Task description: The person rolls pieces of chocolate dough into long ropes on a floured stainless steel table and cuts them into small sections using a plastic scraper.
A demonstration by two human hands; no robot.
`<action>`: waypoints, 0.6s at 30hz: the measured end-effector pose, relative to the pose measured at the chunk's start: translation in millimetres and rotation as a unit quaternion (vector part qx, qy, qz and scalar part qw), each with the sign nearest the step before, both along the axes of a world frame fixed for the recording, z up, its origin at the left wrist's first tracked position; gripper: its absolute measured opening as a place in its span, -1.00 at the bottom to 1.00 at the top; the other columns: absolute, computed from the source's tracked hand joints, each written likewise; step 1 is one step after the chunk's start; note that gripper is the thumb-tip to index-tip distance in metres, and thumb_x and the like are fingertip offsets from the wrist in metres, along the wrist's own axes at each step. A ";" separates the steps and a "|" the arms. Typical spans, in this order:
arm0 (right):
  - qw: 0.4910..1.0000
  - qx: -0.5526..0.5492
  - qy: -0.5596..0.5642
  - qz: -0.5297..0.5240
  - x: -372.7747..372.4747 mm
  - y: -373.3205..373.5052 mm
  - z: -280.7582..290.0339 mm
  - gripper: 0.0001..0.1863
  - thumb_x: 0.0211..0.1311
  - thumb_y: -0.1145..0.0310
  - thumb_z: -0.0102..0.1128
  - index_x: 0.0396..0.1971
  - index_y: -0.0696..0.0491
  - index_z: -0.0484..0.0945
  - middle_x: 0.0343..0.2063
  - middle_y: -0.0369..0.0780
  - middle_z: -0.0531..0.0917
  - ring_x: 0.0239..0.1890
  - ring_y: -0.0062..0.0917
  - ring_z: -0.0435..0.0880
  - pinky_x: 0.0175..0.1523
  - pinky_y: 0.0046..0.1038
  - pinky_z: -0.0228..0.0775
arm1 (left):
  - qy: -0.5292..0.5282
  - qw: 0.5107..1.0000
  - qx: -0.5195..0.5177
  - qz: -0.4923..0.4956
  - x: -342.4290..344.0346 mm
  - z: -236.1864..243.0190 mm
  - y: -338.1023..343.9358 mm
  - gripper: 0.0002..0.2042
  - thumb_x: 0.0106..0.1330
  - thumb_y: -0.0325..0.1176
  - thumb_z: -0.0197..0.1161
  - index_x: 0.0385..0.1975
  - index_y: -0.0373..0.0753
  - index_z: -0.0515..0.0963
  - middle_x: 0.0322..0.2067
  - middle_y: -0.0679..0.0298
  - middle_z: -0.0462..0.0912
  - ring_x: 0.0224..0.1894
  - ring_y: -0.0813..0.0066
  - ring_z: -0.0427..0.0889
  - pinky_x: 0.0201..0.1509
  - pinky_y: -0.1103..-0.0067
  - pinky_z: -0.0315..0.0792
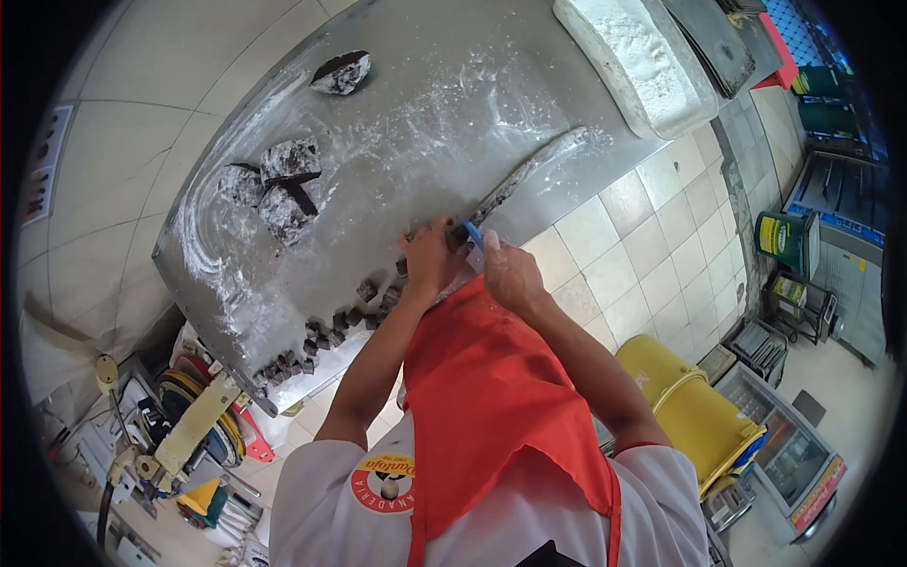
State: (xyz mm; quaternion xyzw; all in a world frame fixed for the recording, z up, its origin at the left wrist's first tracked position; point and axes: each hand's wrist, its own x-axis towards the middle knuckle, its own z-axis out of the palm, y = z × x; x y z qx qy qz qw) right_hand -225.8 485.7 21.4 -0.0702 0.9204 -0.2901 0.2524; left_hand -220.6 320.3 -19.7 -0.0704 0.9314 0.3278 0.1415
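A floured rope of dark dough (pixel 529 176) runs slantwise along the near edge of the metal table, its lower end at my hands. The curled fingers of my left hand (pixel 432 257) close on that end. My right hand (pixel 511 274) grips a blue-edged cutting tool (pixel 472 232) set against the dough; its blade is mostly hidden. Several small cut dough pieces (pixel 367 290) trail left from my left hand along the table edge, with more pieces (pixel 283 367) at the near left corner. Large floured dark dough chunks (pixel 289 163) lie farther back on the left.
One more dark chunk (pixel 341 73) sits at the far side of the flour-dusted metal table (pixel 378 203). A tub of white flour (pixel 635 66) stands at the far right end. A yellow barrel (pixel 682 406) is on the right behind me; a machine (pixel 194 425) stands left.
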 end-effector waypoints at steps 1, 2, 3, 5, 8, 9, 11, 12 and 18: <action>1.000 -0.001 0.001 -0.001 -0.3 0.3 -8.8 -0.51 0.54 0.16 -0.36 -0.21 0.28 0.48 -0.41 0.23 0.64 -0.26 0.21 0.62 -0.11 0.10 0.45 | 0.032 0.999 -0.028 -0.017 0.9 -10.4 0.1 -0.55 0.05 -0.20 0.47 -0.05 -0.10 0.52 -0.35 0.35 0.64 -0.05 0.24 0.59 0.26 0.02 0.10; 1.000 -0.007 -0.012 -0.007 -0.5 0.4 -17.2 -0.46 0.56 0.13 -0.41 -0.21 0.27 0.50 -0.39 0.24 0.63 -0.24 0.23 0.61 -0.07 0.11 0.43 | 0.063 0.996 -0.056 -0.034 1.7 -20.7 -1.0 -0.55 0.04 -0.20 0.48 -0.07 -0.09 0.52 -0.34 0.34 0.66 -0.04 0.24 0.58 0.26 0.03 0.11; 0.999 -0.013 -0.029 -0.013 -2.2 -1.9 -14.8 -0.40 0.57 0.09 -0.46 -0.21 0.27 0.52 -0.37 0.25 0.63 -0.22 0.25 0.59 -0.03 0.11 0.41 | 0.059 0.996 -0.056 -0.035 0.0 -22.0 -2.5 -0.55 0.04 -0.20 0.48 -0.07 -0.09 0.52 -0.34 0.34 0.66 -0.04 0.24 0.58 0.26 0.03 0.11; 0.999 0.000 -0.044 0.012 -10.9 -1.8 -9.8 -0.40 0.57 0.08 -0.48 -0.20 0.25 0.52 -0.37 0.25 0.63 -0.22 0.26 0.59 -0.01 0.12 0.40 | 0.129 0.987 -0.090 -0.038 -5.2 -25.1 -5.0 -0.53 0.04 -0.19 0.49 -0.04 -0.07 0.51 -0.29 0.32 0.69 -0.03 0.25 0.58 0.27 0.04 0.10; 0.999 -0.016 -0.022 0.021 -22.5 -1.7 11.9 -0.41 0.58 0.10 -0.50 -0.19 0.24 0.51 -0.35 0.25 0.63 -0.22 0.26 0.58 -0.02 0.13 0.39 | 0.039 0.997 -0.074 -0.002 -12.9 -26.3 -7.7 -0.56 0.03 -0.20 0.49 -0.05 -0.03 0.56 -0.26 0.32 0.69 0.00 0.24 0.56 0.26 0.04 0.10; 0.999 -0.038 0.003 -0.005 -23.5 1.3 16.0 -0.43 0.58 0.11 -0.49 -0.20 0.23 0.50 -0.34 0.25 0.63 -0.22 0.26 0.58 -0.03 0.13 0.39 | 0.038 0.997 -0.073 0.001 -17.5 -17.8 -4.1 -0.56 0.03 -0.20 0.49 -0.05 -0.03 0.56 -0.26 0.32 0.69 0.00 0.24 0.56 0.26 0.04 0.10; 0.999 -0.034 0.005 -0.002 -27.0 5.9 15.7 -0.46 0.58 0.13 -0.47 -0.20 0.23 0.48 -0.32 0.25 0.63 -0.22 0.26 0.58 -0.04 0.12 0.40 | -0.001 1.000 -0.003 0.005 -26.1 4.4 5.2 -0.61 -0.01 -0.23 0.48 -0.12 -0.02 0.60 -0.26 0.34 0.66 0.02 0.25 0.54 0.28 0.04 0.09; 0.999 -0.031 0.011 0.000 -29.7 6.5 16.7 -0.48 0.57 0.14 -0.45 -0.20 0.24 0.47 -0.30 0.24 0.63 -0.21 0.27 0.58 -0.06 0.12 0.41 | -0.001 1.000 -0.004 0.007 -25.8 0.7 6.5 -0.61 -0.01 -0.23 0.48 -0.12 -0.02 0.60 -0.26 0.34 0.66 0.02 0.25 0.54 0.28 0.04 0.09; 0.998 0.016 -0.035 0.057 -39.8 10.7 0.3 -0.54 0.55 0.16 -0.39 -0.14 0.26 0.41 -0.25 0.23 0.62 -0.21 0.23 0.60 -0.09 0.11 0.43 | 0.070 0.994 -0.076 -0.027 -27.2 -10.4 16.3 -0.62 0.02 -0.21 0.48 -0.13 -0.02 0.59 -0.30 0.35 0.67 0.06 0.32 0.54 0.33 0.02 0.04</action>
